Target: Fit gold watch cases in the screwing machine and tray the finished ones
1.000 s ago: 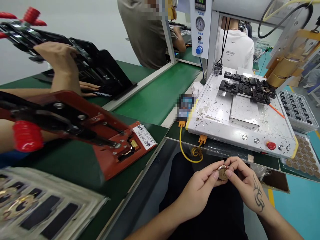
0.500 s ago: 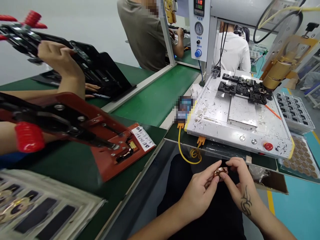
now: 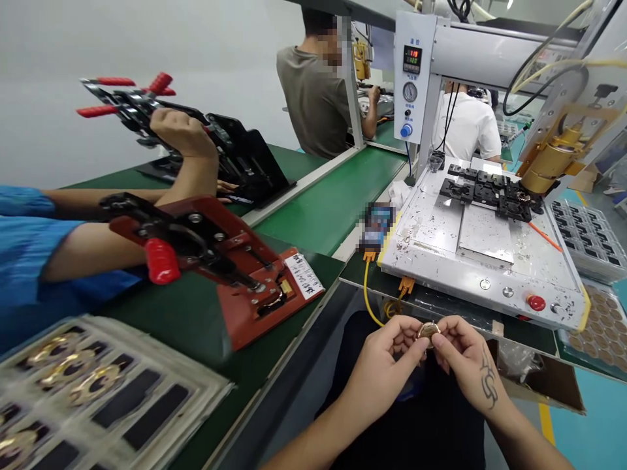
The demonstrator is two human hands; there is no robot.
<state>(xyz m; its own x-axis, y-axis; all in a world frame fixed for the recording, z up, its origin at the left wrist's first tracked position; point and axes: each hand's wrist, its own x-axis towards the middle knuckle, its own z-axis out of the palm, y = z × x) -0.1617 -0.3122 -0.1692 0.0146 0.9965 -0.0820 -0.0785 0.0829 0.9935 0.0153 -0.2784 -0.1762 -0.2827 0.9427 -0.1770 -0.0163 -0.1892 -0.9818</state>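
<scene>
Between my two hands, above my lap, is a small round gold-rimmed part (image 3: 429, 331) that looks like a watch case. My left hand (image 3: 392, 352) pinches its left side with thumb and fingers. On the other side, my right hand (image 3: 460, 352) grips the rim, its thumb on the near edge. The part's face is tilted up towards me, and its underside is hidden by my fingers. Closest to my hands is the front edge of a white machine (image 3: 445, 287) with a gold cylinder head (image 3: 553, 156) over black fixtures (image 3: 490, 189).
A red clamp fixture (image 3: 240, 287) stands on the green table at left, beside a tray of gold parts (image 3: 196, 405). Beyond it, a co-worker's hand (image 3: 186, 134) grips a black clamp press (image 3: 249, 156). Round brown discs (image 3: 602, 326) and a clear tray (image 3: 588, 235) lie at right.
The view has shifted left, so more of the tray and the co-worker's blue sleeve shows. The round part has turned to show its face, and my right fingers have closed in on it.
</scene>
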